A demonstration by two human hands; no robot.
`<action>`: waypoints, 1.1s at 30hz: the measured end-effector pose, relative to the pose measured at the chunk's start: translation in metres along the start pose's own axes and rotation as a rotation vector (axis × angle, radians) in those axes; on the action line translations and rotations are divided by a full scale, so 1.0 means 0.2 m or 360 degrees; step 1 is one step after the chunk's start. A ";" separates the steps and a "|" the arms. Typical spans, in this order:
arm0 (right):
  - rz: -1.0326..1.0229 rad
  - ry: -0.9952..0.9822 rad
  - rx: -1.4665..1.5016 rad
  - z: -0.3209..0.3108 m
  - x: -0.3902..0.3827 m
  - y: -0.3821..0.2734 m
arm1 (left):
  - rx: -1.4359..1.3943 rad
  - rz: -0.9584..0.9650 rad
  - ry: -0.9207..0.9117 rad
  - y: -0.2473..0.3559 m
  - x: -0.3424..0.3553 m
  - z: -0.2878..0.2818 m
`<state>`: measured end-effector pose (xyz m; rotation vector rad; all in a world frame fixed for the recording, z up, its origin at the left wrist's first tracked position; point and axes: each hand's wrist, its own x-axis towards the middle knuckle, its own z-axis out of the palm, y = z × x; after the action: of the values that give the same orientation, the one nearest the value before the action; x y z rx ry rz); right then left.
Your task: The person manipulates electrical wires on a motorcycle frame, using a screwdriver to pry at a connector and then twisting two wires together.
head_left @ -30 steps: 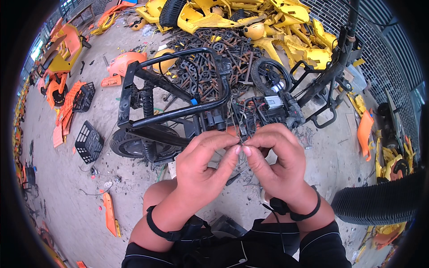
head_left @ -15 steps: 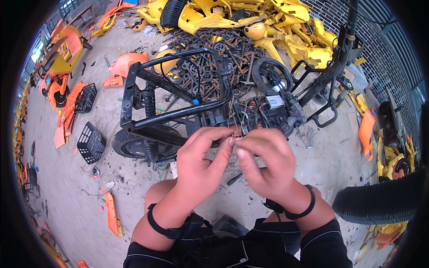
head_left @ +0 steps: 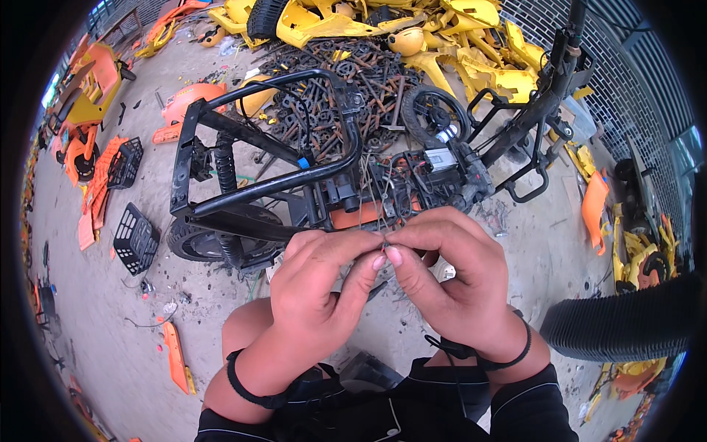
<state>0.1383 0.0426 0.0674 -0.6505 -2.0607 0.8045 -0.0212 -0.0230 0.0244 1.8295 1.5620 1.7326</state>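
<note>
My left hand and my right hand meet in front of me, thumbs and index fingers pinched tip to tip. Between the fingertips is the end of a thin wire, small and partly covered by the fingers. Thin wire strands run from there up into the open middle of a stripped scooter. Its black tubular frame lies just beyond my hands, with tangled wiring and a silvery box in the middle. The rear wheel is at the left, under the frame.
Beyond the scooter lies a heap of rusty metal parts, with yellow plastic panels behind. Black crates and orange panels lie on the floor to the left. A ribbed black stack is near at the right.
Both thumbs have come together at the fingertips, my right thumb closing in on the wire end. My right hand has turned and moved slightly right. The whole view has shifted a little.
</note>
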 end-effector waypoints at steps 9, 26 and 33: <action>0.0079 0.0104 0.0191 0.04 -0.02 0.04 | 0.0291 0.0298 -0.0056 0.04 0.06 -0.05; 0.0306 0.0140 0.0490 0.12 -0.05 0.09 | -0.0221 -0.0227 -0.0064 0.00 0.03 -0.04; 0.0525 0.0092 0.0814 0.13 -0.06 0.07 | -0.0504 -0.0339 -0.0052 -0.01 0.01 -0.05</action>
<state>0.1257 0.0357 0.0403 -0.7146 -1.6146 1.4221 -0.0302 -0.0253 0.0285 1.4768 1.3244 1.7249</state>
